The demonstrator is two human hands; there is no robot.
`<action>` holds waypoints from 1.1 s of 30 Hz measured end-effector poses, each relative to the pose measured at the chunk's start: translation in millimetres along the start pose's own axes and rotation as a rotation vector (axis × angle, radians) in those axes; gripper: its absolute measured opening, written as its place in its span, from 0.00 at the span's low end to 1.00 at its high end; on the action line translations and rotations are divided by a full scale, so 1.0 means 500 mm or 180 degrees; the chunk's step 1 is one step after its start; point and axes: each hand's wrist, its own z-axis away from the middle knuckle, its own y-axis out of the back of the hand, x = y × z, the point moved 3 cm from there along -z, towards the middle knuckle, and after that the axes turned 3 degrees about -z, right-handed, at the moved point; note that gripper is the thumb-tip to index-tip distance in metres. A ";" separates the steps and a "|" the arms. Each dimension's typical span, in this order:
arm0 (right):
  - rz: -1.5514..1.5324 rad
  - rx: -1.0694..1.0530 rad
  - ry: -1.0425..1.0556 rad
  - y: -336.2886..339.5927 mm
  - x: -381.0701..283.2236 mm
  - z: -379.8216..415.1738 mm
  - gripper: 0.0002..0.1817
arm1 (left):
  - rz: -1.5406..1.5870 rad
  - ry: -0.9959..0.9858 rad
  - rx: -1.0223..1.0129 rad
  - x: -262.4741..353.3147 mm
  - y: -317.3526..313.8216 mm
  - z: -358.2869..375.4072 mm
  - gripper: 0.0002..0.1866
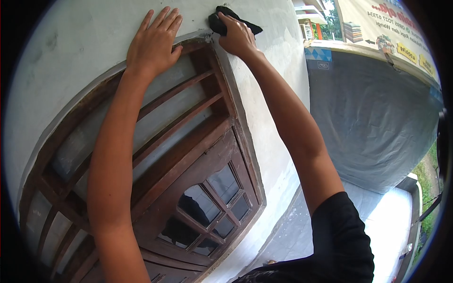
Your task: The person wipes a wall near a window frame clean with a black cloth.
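Note:
Both arms reach up against a pale grey-white wall [85,52] above a brown wooden door frame [226,82]. My left hand [153,45] lies flat on the wall over the frame's top edge, fingers spread, holding nothing. Just past the frame's upper corner, my right hand [238,35] grips a bunched black cloth [247,26] and presses it to the wall. Part of the cloth is hidden under the fingers, and one loose end sticks out to the right.
Below the hands is a brown door [188,188] with small glass panes and slatted openings above. On the right hang a grey tarp [368,113] and a printed banner [391,23]. A tiled floor [387,226] and a low ledge [415,207] lie lower right.

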 end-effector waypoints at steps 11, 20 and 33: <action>-0.0293 -0.0065 0.0042 0.029 0.022 0.203 0.33 | 0.0184 -0.0261 -0.0204 -0.007 0.032 -0.041 0.37; -0.0579 0.0418 -0.0402 0.063 0.050 -0.009 0.35 | -0.0066 -0.0215 -0.0142 -0.017 0.011 -0.037 0.45; -0.0067 -0.0152 0.0202 0.010 0.030 0.156 0.38 | -0.0235 -0.0157 -0.0265 -0.015 0.004 -0.041 0.43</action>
